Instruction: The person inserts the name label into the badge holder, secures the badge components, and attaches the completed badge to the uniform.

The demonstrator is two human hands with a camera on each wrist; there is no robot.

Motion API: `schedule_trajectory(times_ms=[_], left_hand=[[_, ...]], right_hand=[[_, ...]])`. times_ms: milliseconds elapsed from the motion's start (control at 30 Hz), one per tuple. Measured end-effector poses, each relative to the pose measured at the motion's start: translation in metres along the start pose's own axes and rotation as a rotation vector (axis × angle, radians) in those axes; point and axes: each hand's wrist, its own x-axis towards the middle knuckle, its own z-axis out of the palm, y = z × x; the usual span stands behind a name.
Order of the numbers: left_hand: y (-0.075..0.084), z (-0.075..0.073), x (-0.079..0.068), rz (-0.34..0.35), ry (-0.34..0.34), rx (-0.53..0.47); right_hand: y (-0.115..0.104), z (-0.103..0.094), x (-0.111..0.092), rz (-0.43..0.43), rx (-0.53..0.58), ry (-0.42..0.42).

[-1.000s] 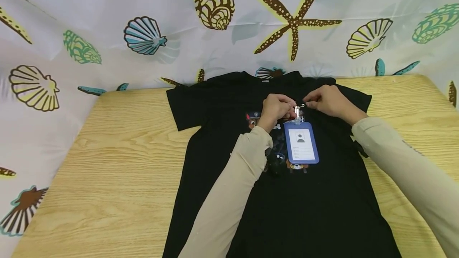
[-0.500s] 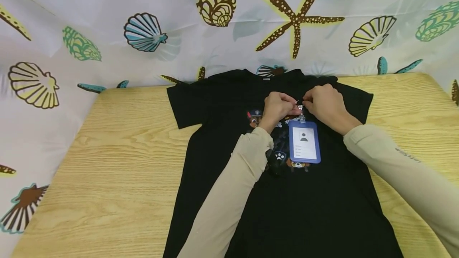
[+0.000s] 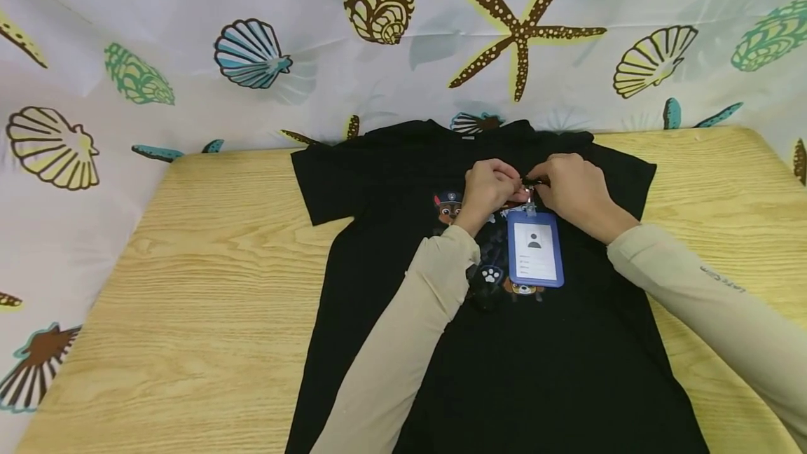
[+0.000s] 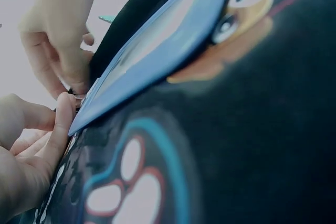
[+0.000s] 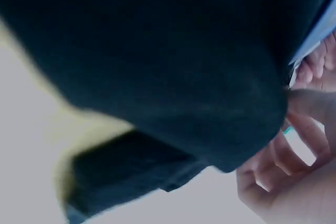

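A black T-shirt (image 3: 555,349) with a cartoon dog print lies spread out, collar at the far side. On its chest rests a blue ID badge holder (image 3: 513,258) with a white card inside and a metal clip (image 3: 530,195) at its top. My left hand (image 3: 488,191) pinches the clip from the left. Opposite it, my right hand (image 3: 576,184) pinches a bit of the shirt's cloth right beside the clip. Fingertips of both hands nearly meet in the left wrist view, at the top end of the badge holder (image 4: 126,98). The clip's jaws are mostly hidden by fingers.
The shirt lies on a wood-grain table (image 3: 208,286). A white curtain (image 3: 353,83) printed with shells and starfish hangs along the table's far edge and left side. Beige sleeves (image 3: 403,342) cover both forearms.
The badge holder and clip have shifted slightly right. My right hand has moved in against the clip, and dark cloth now shows between its fingertips. My left hand stays nearly in place.
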Motion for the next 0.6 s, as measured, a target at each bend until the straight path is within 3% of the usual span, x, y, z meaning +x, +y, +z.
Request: schedule_trajectory(times_ms=[100,200,367,467,600], left_hand=[[0.000,0.000,0.000,-0.007,-0.005,-0.041],[0.000,-0.002,-0.001,0.007,-0.028,-0.052],[0.001,-0.003,-0.002,0.040,-0.054,0.037],[0.002,-0.002,-0.001,0.036,-0.050,0.064],[0.002,-0.001,-0.001,-0.003,-0.035,0.003]], right_hand=[[0.007,-0.003,-0.002,0.100,0.104,-0.053],[0.012,-0.006,-0.002,0.145,0.142,-0.076],[0.015,-0.008,0.000,0.160,0.112,-0.098],[0.016,-0.007,0.000,0.145,0.058,-0.070],[0.014,-0.005,-0.001,0.107,0.047,-0.021]])
